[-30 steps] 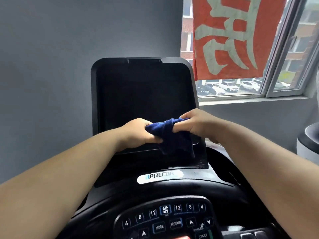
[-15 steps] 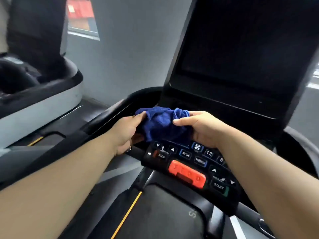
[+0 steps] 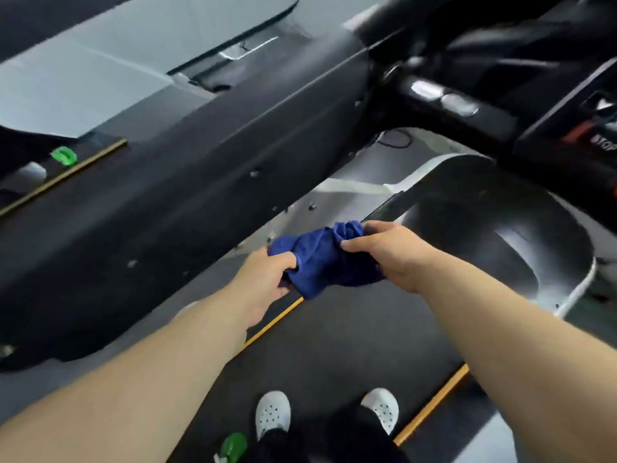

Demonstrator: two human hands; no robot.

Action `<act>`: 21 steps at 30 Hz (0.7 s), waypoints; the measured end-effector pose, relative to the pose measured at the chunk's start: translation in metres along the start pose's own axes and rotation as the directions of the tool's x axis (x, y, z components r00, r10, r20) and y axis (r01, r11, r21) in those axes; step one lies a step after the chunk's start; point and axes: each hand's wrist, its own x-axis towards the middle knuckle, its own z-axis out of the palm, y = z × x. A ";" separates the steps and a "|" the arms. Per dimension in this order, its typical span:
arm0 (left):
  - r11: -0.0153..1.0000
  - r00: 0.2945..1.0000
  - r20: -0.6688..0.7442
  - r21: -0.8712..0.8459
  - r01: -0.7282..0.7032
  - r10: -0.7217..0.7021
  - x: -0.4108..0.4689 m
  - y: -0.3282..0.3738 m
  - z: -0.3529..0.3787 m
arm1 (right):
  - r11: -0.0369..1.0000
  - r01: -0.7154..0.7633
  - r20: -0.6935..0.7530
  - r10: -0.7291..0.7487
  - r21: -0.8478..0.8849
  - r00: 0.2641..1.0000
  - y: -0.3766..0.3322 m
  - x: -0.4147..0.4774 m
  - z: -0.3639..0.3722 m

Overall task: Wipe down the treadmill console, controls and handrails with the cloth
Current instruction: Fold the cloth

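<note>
A bunched dark blue cloth (image 3: 324, 260) hangs in the air between my two hands, above the treadmill belt. My left hand (image 3: 267, 279) grips its left end and my right hand (image 3: 390, 253) grips its right end. The wide black left handrail (image 3: 187, 182) runs diagonally across the view, just left of my left hand, and the cloth's upper left edge lies close to its lower edge. Only a corner of the control panel (image 3: 587, 142), with a red stop label, shows at the right edge. The console screen is out of view.
Below my arms the black belt (image 3: 334, 349) has orange edge stripes, and my two white perforated shoes (image 3: 272, 412) stand on it. A green-capped bottle (image 3: 232, 447) sits at the bottom. The neighbouring machine lies at the upper left. Small screws dot the handrail.
My view has swung from the screen down and left to the handrail and belt. Both hands kept their grip on the cloth and carried it off the keypad towards the left handrail.
</note>
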 end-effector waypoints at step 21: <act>0.913 0.868 -0.478 0.280 0.298 -0.137 0.223 -0.299 -0.202 | 0.969 -0.237 0.114 0.244 -0.071 0.963 0.313 0.212 0.261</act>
